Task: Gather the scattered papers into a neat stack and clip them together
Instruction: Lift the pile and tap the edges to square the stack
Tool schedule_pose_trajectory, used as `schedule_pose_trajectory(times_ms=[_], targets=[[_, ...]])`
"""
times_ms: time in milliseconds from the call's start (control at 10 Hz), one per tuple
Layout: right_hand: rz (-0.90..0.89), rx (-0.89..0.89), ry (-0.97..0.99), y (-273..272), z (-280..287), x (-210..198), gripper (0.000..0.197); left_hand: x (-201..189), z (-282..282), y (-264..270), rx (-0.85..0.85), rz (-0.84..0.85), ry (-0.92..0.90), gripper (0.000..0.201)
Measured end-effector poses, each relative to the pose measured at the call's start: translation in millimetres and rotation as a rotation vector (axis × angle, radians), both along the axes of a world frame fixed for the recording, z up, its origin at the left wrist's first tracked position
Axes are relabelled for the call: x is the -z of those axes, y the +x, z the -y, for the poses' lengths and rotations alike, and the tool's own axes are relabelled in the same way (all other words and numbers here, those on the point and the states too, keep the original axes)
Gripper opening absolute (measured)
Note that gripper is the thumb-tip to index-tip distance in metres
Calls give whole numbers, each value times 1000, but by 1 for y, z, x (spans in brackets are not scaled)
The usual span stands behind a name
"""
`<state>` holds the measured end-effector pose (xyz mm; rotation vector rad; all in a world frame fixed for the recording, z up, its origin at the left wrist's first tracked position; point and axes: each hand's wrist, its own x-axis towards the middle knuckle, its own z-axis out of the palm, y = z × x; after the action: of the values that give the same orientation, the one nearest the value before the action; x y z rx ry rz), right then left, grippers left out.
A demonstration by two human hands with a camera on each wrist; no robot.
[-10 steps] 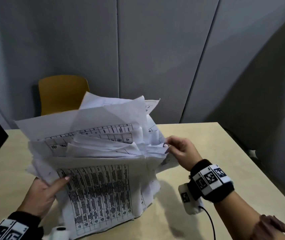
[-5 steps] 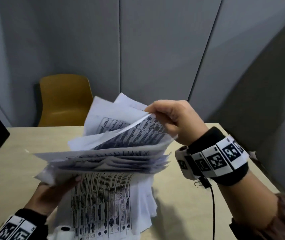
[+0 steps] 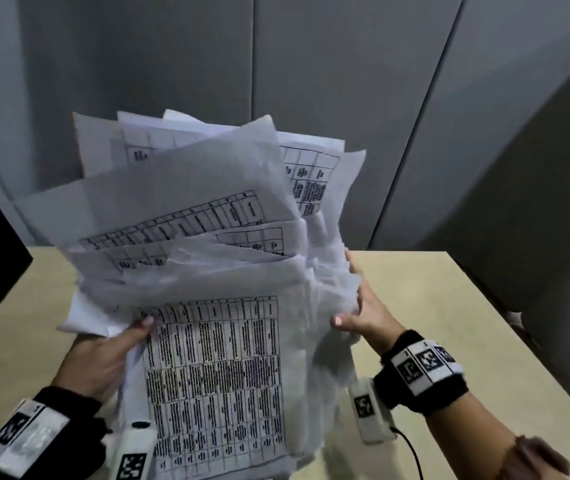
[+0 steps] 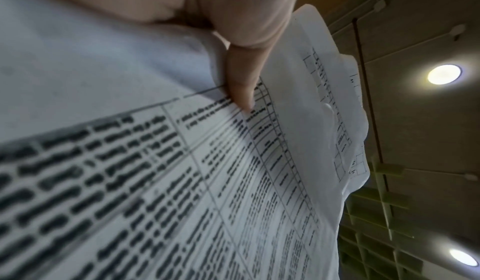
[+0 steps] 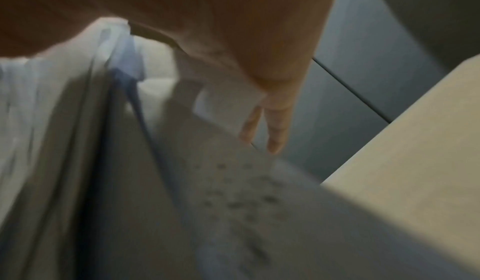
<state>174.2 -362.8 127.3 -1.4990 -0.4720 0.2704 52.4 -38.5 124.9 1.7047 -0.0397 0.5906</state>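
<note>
Both my hands are on the papers (image 3: 207, 258), a thick messy bundle held upright over the table (image 3: 449, 306), lower edge down near the tabletop; whether it touches I can't tell. My left hand (image 3: 103, 358) grips the left side: thumb (image 4: 240, 83) pressed flat on the printed front sheet, other fingers hidden behind the stack, presumably curled round the back. It's clamping so the sheets don't slide out. My right hand (image 3: 363, 313) sits flat against the right edge, fingers (image 5: 275, 132) straight and together, thumb forward on the front. It holds nothing, just pushes the edge inward, to square the sides, I think.

Stack is far from neat. Upper sheets fan out at different angles, corners poke out top and left, some pages crumpled. Standing it up makes sense: loose pages can drop level when tapped down.

My read: still in the gathering and aligning step, clipping not yet started. No clip visible in any view. Right wrist view is blurred, shows only paper edges and table. Risk: loose top sheets slipping if the left grip eases.
</note>
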Motion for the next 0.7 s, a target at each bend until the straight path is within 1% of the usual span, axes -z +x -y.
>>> schedule_pose_trajectory(times_ms=[100, 200, 300, 400, 500, 600, 700], targets=[[-46, -43, -57, -11, -7, -7, 79, 10, 0, 15, -186, -292, -358, 15], [-7, 0, -110, -20, -12, -2, 54, 5, 11, 16, -165, -253, -247, 24], [163, 205, -193, -27, -19, 11, 39, 2, 22, 12, -213, -157, -180, 12], [325, 330, -147, -29, -24, 10, 30, -5, 29, 13, -174, -71, -180, 48], [388, 288, -100, -36, -25, 5, 40, -9, 35, 13, -129, 1, -181, 27], [240, 152, -24, -46, -27, 12, 55, 4, 34, 13, -22, -79, -98, 47], [115, 198, -12, -47, -30, 30, 55, 23, 25, 13, 19, -219, -173, 41]])
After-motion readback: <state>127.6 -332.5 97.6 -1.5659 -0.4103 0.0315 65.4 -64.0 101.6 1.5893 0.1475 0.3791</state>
